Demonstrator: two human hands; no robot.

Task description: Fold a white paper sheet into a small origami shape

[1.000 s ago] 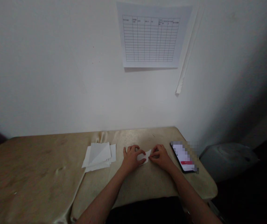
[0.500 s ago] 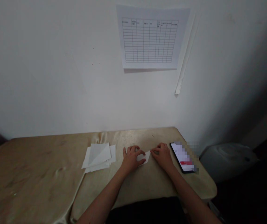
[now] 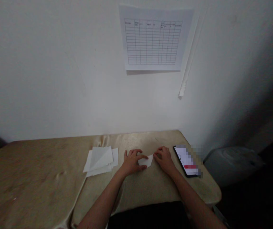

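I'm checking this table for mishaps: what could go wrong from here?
The small white paper might slip or crease, since the right hand seems to pinch only one corner. The phone lies close to that hand, so a sideways swing could knock it. The loose paper pile, beside the left hand, could scatter if brushed.

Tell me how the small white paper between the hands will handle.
The small white paper is probably light, since it looks thin. It may flex if raised only by the corner the right hand seems to pinch. Rolling seems unlikely, as its visible part looks flat.
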